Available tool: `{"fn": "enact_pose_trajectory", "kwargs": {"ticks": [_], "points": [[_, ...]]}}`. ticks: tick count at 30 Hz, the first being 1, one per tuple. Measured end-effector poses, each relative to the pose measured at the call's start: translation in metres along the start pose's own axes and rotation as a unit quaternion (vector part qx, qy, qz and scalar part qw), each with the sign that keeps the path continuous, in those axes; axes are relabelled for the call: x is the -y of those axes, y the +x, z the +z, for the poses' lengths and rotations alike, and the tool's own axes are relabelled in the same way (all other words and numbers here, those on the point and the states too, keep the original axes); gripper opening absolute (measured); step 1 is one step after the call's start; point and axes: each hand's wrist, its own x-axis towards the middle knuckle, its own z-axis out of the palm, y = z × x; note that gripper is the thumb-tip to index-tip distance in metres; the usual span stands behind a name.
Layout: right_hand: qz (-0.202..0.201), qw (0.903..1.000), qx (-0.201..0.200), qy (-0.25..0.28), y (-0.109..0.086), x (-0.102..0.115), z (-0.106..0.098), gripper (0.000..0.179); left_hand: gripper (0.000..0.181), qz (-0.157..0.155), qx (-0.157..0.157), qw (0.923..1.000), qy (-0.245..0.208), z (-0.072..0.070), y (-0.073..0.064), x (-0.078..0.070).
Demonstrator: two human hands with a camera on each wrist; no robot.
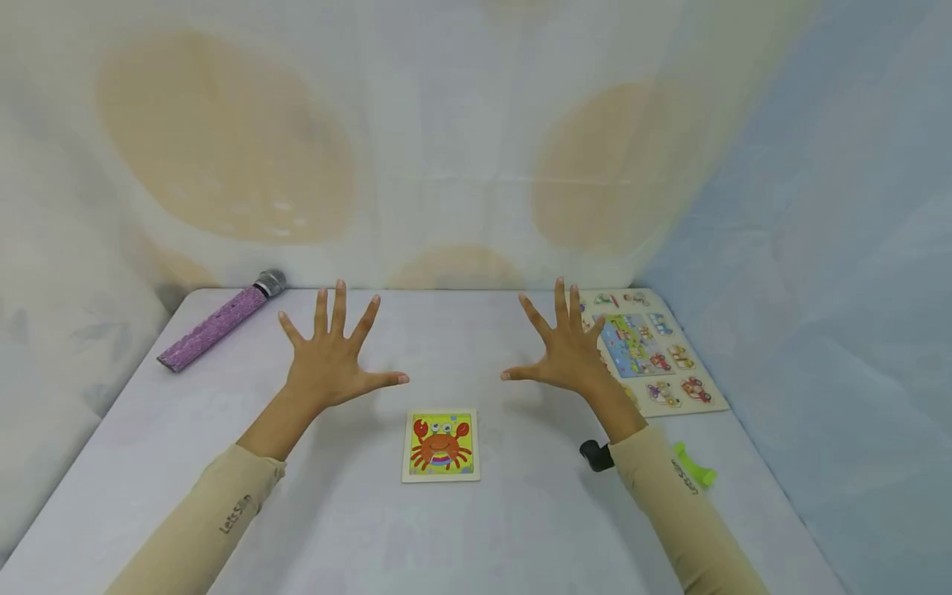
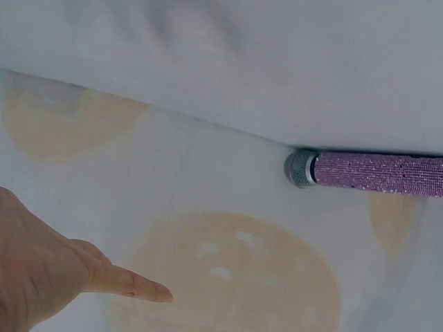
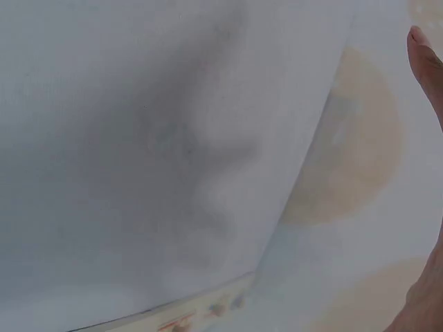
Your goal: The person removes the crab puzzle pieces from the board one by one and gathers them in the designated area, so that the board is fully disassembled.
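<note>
Both hands are held up above the white table with fingers spread wide, and neither holds anything. My left hand (image 1: 327,368) is to the left of a small square crab puzzle (image 1: 441,446), which shows a red crab on yellow inside a pale frame. On the other side, my right hand (image 1: 568,351) is raised near a larger wooden picture board (image 1: 677,364), covering part of its left edge. A purple glittery microphone (image 1: 223,322) lies beyond the left hand; the left wrist view shows its grey mesh head and purple handle (image 2: 381,173).
Beside the right sleeve lies a black object (image 1: 595,455), partly hidden by the forearm. A bright green curved piece (image 1: 695,466) rests on the sleeve's other side. Pale cloth (image 1: 446,165) with tan patches hangs behind the table, and bluish cloth (image 1: 840,248) borders its right.
</note>
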Motion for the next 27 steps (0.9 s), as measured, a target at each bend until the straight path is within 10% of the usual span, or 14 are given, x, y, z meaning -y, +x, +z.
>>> {"fn": "enact_pose_trajectory", "kwargs": {"ticks": [13, 27], "points": [[-0.029, 0.9986, -0.041, 0.012, -0.009, 0.007, 0.014, 0.118, 0.112, 0.003, 0.048, 0.9987, 0.017, 0.004, -0.010, -0.006], [-0.052, 0.9981, -0.020, 0.027, -0.034, 0.024, 0.035, 0.111, 0.104, 0.070, 0.005, 0.9971, 0.029, 0.021, -0.038, -0.024]]}}
